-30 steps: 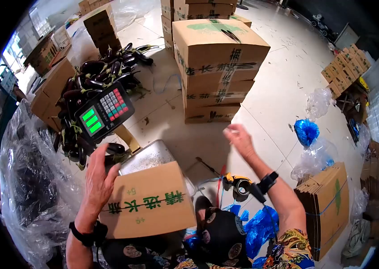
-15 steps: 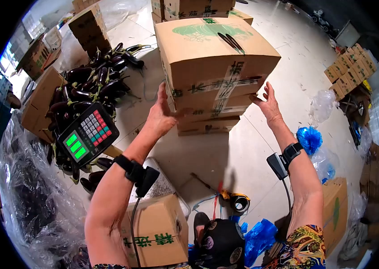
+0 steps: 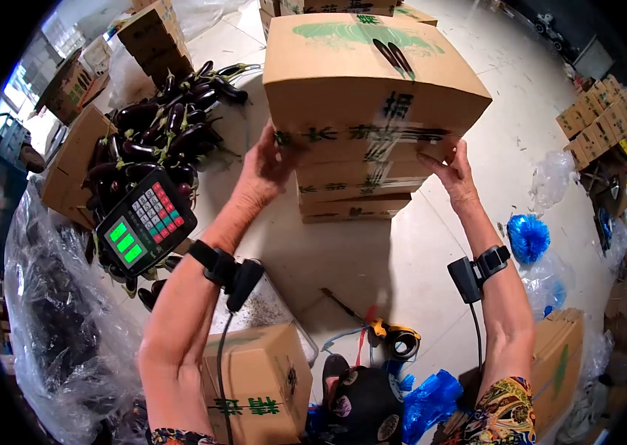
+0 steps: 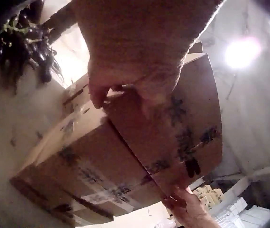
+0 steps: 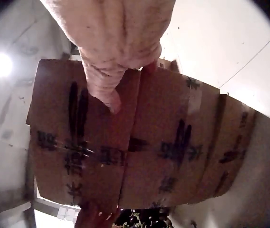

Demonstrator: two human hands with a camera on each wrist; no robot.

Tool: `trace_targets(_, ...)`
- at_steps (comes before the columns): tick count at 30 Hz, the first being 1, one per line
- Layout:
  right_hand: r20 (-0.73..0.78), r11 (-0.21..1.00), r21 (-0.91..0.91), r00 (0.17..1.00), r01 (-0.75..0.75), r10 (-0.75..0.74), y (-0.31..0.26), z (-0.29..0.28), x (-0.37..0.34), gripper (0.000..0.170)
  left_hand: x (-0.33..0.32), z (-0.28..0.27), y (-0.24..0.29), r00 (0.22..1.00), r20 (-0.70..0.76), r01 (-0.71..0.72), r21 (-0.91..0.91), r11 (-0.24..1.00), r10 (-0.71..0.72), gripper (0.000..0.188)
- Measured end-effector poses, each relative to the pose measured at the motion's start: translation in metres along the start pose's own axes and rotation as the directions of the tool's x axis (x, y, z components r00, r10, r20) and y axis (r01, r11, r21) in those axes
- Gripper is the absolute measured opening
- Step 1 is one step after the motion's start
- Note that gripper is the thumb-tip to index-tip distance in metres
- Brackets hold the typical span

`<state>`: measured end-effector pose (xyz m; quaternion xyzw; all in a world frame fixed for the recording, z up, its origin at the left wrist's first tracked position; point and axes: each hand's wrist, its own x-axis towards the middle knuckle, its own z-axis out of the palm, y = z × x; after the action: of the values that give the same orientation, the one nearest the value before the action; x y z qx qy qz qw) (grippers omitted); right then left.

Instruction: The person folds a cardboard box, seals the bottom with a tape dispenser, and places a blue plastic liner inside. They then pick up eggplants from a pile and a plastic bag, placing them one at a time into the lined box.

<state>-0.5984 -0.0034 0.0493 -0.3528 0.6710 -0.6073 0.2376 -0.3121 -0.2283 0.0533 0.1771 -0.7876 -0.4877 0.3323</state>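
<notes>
Head view: large printed carton sits uppermost on a stack of cartons standing on the floor in front of the person. Left hand at its lower left side, right hand at its lower right, arms extended. Placement on opposite sides, low down, appears chosen to share the load and steady the width. Aubergines lie heaped to the left, beside a lit scale display; a second carton is near the person's lap, by the metal platform. Tape dispenser lies on the floor. Left wrist view: left fingers part-curled, gripping the large printed carton near a seam; fingertips partly hidden, so exact closure cannot be told. The bend probably gives purchase that flat palms would lack. Right wrist view: right thumb lies on the printed face, the other fingers bent behind the edge and mostly out of sight; opening is moderate, with cardboard between. Such opposition likely keeps that side from slipping.
</notes>
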Motion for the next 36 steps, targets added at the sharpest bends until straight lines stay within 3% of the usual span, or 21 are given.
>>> trace_targets(1, 0.009, 0.988, 0.155, 1.000, 0.017, -0.018, 0.003, 0.001, 0.001, 0.039, -0.006, 0.007, 0.004, 0.999, -0.038, 0.000, 0.015, 1.000, 0.001, 0.071)
trace_targets(5, -0.007, 0.983, -0.150, 0.994, 0.104, -0.106, 0.021, -0.011, 0.010, 0.041, -0.012, 0.027, 0.027, 0.985, -0.096, 0.147, 0.040, 0.988, -0.143, 0.075)
trace_targets(7, 0.007, 0.989, 0.147, 1.000, -0.006, 0.006, 0.014, -0.010, 0.007, 0.040, -0.015, 0.032, 0.023, 0.983, -0.124, 0.141, 0.016, 0.990, -0.138, 0.076)
trace_targets(9, 0.052, 0.897, 0.427, 0.994, -0.113, 0.101, 0.008, -0.010, 0.006, 0.038, -0.023, 0.039, 0.011, 0.985, -0.150, 0.076, -0.063, 0.995, -0.084, 0.077)
trace_targets(12, 0.014, 0.987, 0.159, 1.000, 0.007, -0.010, 0.004, -0.005, 0.000, 0.040, -0.021, 0.030, 0.007, 0.978, -0.133, 0.162, 0.012, 0.987, -0.159, 0.078)
trace_targets(15, 0.004, 0.976, 0.217, 1.000, -0.005, 0.004, -0.014, 0.010, -0.016, 0.052, -0.016, 0.015, -0.024, 0.999, -0.024, 0.043, -0.120, 0.992, -0.046, 0.049)
trace_targets(17, -0.078, 0.993, 0.053, 0.992, 0.104, -0.099, -0.027, 0.026, -0.029, 0.043, -0.008, 0.002, -0.057, 0.975, 0.034, 0.217, -0.336, 0.916, -0.219, 0.064)
trace_targets(18, -0.112, 0.988, -0.028, 0.981, 0.154, -0.156, -0.028, 0.032, -0.033, 0.039, -0.012, 0.000, -0.039, 0.980, 0.027, 0.195, -0.328, 0.924, -0.198, 0.066)
trace_targets(19, -0.140, 0.983, 0.019, 0.974, 0.181, -0.176, -0.025, 0.034, -0.033, 0.041, -0.017, -0.002, -0.020, 0.984, 0.019, 0.173, -0.319, 0.932, -0.177, 0.068)
trace_targets(22, -0.185, 0.983, -0.181, 0.982, -0.001, -0.033, -0.028, 0.032, -0.038, 0.043, -0.031, -0.015, 0.007, 0.955, 0.180, 0.286, -0.360, 0.888, -0.235, 0.046)
trace_targets(25, -0.061, 0.993, 0.089, 0.995, -0.077, 0.083, 0.013, 0.022, -0.040, 0.046, -0.048, -0.008, -0.028, 0.895, 0.287, 0.445, -0.635, 0.631, -0.343, 0.053)
trace_targets(27, 0.030, 0.979, 0.148, 0.990, -0.138, 0.135, 0.041, 0.022, -0.048, 0.046, -0.058, 0.003, -0.064, 0.905, 0.208, 0.419, -0.299, 0.857, -0.370, 0.061)
trace_targets(28, 0.047, 0.948, 0.251, 0.981, -0.194, 0.189, 0.055, 0.024, -0.050, 0.046, -0.064, 0.011, -0.088, 0.913, 0.171, 0.392, -0.105, 0.914, -0.371, 0.065)
trace_targets(29, 0.065, 0.903, 0.350, 0.968, -0.249, 0.242, 0.068, 0.025, -0.053, 0.047, -0.070, 0.015, -0.131, 0.969, 0.167, 0.171, 0.088, 0.981, -0.184, 0.071)
trace_targets(32, 0.110, 0.953, 0.197, 0.971, -0.232, 0.214, 0.114, 0.020, -0.054, 0.050, -0.071, 0.024, -0.108, 0.851, 0.209, 0.368, 0.417, 0.831, -0.481, 0.075)
trace_targets(33, 0.163, 0.808, 0.498, 0.949, -0.314, 0.269, 0.126, 0.021, -0.052, 0.053, -0.069, 0.031, -0.104, 0.840, 0.192, 0.369, 0.484, 0.794, -0.507, 0.061)
trace_targets(36, 0.185, 0.780, 0.570, 0.965, -0.259, 0.185, 0.153, 0.034, -0.050, 0.056, -0.070, 0.049, -0.144, 0.918, 0.100, 0.361, 0.185, 0.914, -0.384, 0.038)
